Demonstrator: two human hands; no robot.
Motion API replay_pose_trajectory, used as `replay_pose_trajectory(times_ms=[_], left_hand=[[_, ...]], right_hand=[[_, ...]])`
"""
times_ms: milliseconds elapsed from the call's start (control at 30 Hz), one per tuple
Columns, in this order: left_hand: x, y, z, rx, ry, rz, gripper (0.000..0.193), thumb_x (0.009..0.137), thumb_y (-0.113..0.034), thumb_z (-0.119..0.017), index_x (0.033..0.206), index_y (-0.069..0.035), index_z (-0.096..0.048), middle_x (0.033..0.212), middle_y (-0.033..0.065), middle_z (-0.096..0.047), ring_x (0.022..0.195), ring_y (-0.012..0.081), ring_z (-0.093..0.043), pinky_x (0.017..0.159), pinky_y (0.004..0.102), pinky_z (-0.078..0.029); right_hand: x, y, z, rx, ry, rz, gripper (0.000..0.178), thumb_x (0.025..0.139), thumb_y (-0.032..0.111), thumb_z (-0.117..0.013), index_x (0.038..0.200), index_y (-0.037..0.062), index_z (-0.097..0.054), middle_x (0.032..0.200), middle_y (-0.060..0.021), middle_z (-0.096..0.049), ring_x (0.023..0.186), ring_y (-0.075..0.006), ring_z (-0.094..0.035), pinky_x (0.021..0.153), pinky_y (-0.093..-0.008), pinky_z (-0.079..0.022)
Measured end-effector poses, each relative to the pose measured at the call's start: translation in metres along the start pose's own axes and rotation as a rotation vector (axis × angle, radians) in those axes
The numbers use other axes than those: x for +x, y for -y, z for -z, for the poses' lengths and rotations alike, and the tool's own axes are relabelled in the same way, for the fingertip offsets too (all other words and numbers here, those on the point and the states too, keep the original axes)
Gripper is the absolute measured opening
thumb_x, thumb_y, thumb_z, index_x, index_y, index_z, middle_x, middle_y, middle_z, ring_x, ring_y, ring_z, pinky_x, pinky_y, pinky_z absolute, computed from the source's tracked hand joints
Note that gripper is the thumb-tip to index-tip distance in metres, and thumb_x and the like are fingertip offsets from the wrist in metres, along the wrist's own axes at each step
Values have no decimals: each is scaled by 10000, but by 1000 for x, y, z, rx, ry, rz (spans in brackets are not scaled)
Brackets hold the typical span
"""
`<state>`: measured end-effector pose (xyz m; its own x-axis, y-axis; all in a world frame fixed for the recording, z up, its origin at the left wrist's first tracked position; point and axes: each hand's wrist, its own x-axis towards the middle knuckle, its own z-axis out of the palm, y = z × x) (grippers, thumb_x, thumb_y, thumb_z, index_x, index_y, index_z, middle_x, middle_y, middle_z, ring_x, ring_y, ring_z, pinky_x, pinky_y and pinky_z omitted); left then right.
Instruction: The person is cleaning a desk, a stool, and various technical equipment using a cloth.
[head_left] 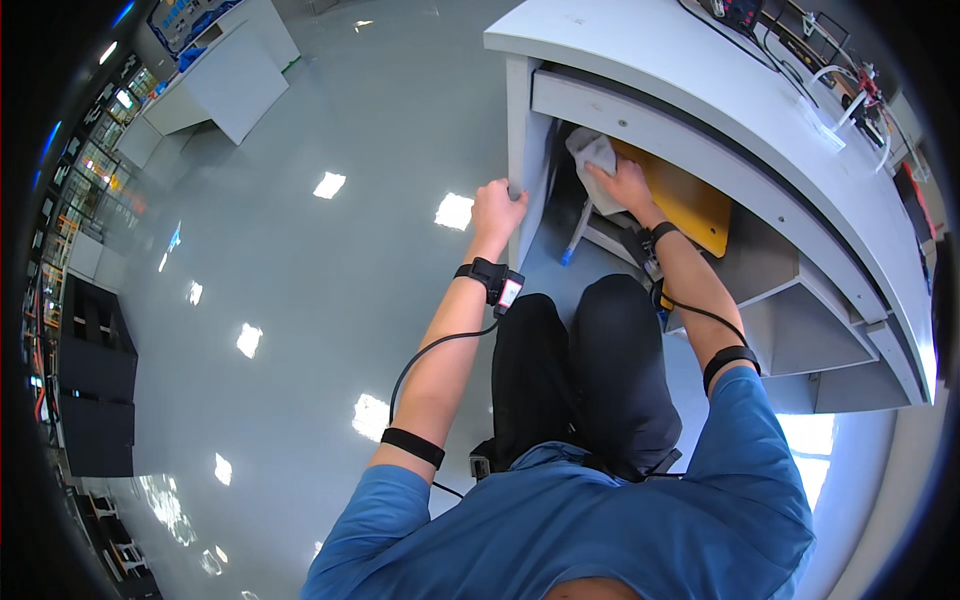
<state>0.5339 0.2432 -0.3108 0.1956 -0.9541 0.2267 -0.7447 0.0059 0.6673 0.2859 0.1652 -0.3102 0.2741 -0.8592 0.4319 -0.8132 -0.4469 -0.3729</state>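
My right hand [625,187] reaches in below the desk's drawer front, its fingers closed on a crumpled white cloth [590,150]. Right beside that hand is a yellow board-like seat [690,205], partly under the desk. My left hand [498,208] is closed around the edge of the desk's left side panel [519,120]; its fingertips are hidden behind the panel. Both wrists carry black straps with small devices and cables. What the cloth touches on its far side cannot be made out.
The white desk [650,50] curves over my right arm, with cables and small equipment [850,100] on top. Lower grey shelves [800,320] stand right of my knees. A white counter [235,75] and black cabinets [97,380] stand across the shiny grey floor [300,270].
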Motion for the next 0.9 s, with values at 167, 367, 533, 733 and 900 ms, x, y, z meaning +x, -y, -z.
replay_pose_trajectory(times_ms=[167,367,533,733,900], left_hand=[[4,6,-5,-68,1,-18,320,740,-278,-753,732,16,-627,685,199,-641,714,395,-646,642,448,-514],[10,34,-17,-140,-53,-124,296,730,-268,-751,760,13,-663,673,200,-641,709,395,-647,642,438,-512],[2,25,-16,-176,-118,-154,263,724,-234,-741,840,0,-709,753,204,-672,746,384,-659,670,430,-521],[-8,22,-10,-240,-68,-123,272,709,-197,-746,867,21,-708,805,207,-684,760,371,-671,707,414,-530],[-11,29,-10,-91,-110,-79,259,699,-140,-733,870,51,-699,829,245,-674,784,379,-672,719,410,-534]], right_hand=[[31,53,14,485,-222,-56,604,845,444,-661,1228,-12,-563,1181,-188,-618,1113,-281,-574,961,-351,-428],[34,146,31,1076,217,-320,473,882,376,-562,1121,-28,-615,1072,-140,-646,948,-187,-588,847,-318,-453],[9,156,-1,745,26,-105,481,917,392,-568,1148,-30,-582,1078,-235,-637,1030,-357,-606,915,-389,-449],[14,146,-7,547,63,0,427,930,369,-576,1100,-21,-615,1070,-207,-638,997,-339,-598,891,-381,-450],[1,135,-59,475,-3,165,370,910,333,-595,1091,12,-631,1086,-188,-636,1018,-349,-588,897,-388,-449]])
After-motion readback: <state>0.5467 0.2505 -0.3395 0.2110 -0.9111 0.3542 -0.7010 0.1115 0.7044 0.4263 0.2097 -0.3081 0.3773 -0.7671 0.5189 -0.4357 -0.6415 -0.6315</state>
